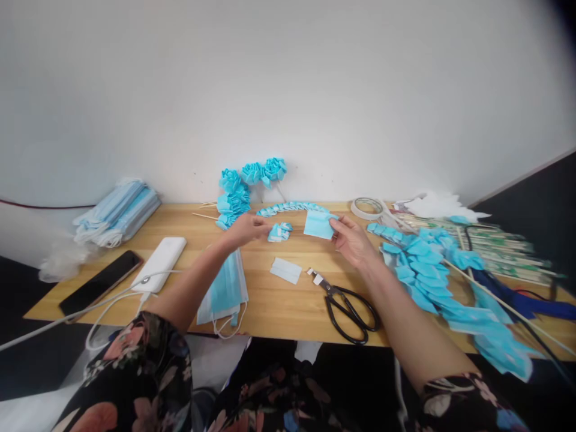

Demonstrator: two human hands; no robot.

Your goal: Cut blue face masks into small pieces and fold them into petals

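My right hand (pixel 353 240) pinches a flat light-blue rectangle of mask fabric (pixel 318 224) by its right side, holding it up above the table. My left hand (pixel 248 229) is at the left, its fingers loosely apart with nothing visible in them. Just beyond its fingertips lies a small heap of folded blue-and-white fabric pieces (pixel 279 232). Below the held sheet, a pale cut rectangle (pixel 286 270) rests on the wood. Black-handled scissors (pixel 346 306) lie nearer me on the right. Under my left forearm lie blue face masks (pixel 227 285) with ear loops.
Blue fabric flowers on sticks (pixel 234 198) stand against the wall, beside a curved row of folded pieces (pixel 292 207). On the left are stacked masks (pixel 117 213), a phone (pixel 101 283) and a white power bank (pixel 159 264). A tape roll (pixel 366 208) and blue petal strips (pixel 423 270) occupy the right.
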